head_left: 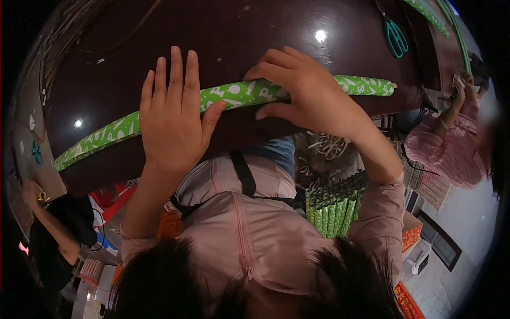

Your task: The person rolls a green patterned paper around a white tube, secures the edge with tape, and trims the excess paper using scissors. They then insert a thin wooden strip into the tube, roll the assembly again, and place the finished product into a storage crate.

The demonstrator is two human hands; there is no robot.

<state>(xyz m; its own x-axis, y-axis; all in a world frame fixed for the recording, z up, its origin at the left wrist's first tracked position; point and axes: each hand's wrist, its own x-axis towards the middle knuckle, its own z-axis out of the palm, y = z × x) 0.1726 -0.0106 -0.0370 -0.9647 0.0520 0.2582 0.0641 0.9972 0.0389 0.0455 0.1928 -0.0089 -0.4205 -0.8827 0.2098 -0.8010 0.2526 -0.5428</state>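
A long, slim green tube with white letters and shapes [236, 94] lies across the dark table, looking bowed in this wide view. My left hand [172, 114] rests flat over its left half, fingers stretched away from me and thumb out to the side. Further right, my right hand [303, 87] bends around the tube, with the fingers on the far side and the thumb on the near side. Part of the tube is hidden beneath each hand. Its right end shows a small pale brownish tip.
Teal-handled scissors [394, 38] lie at the table's far right. Several similar green tubes [334, 210] stand bundled below the table edge. Long brown strips [64, 40] run along the far left. Other people work at the left, in a black top [58, 242], and right, in pink [449, 143].
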